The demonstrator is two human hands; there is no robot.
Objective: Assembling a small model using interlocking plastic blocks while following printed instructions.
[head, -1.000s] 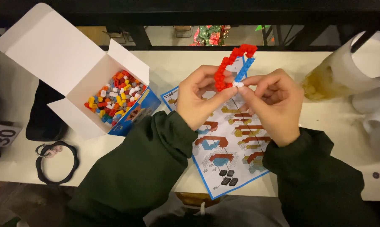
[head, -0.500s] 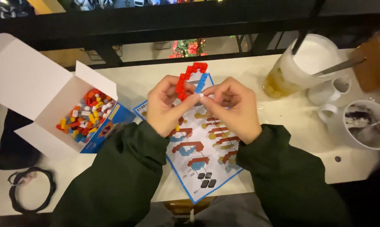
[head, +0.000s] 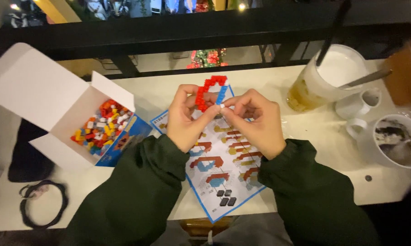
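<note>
we are seeing a tall creamy drink (head: 326,79) with a dark straw, a small white jug (head: 358,104), a used cup (head: 394,141), and a black hair tie (head: 44,205) lying on the pale table (head: 160,93).

White cardboard box (head: 55,114) sits at left of table (head: 305,132), lid flap open & tilted back toward far-left, blue printed side panel facing near edge; inside, loose small bricks (head: 101,127) in red, yellow, orange, white. Instruction sheet (head: 223,177), white w/ blue border & red/blue/tan build diagrams, lies flat at centre, turned diagonal, near corner overhanging table edge, partly under both hands.
</note>
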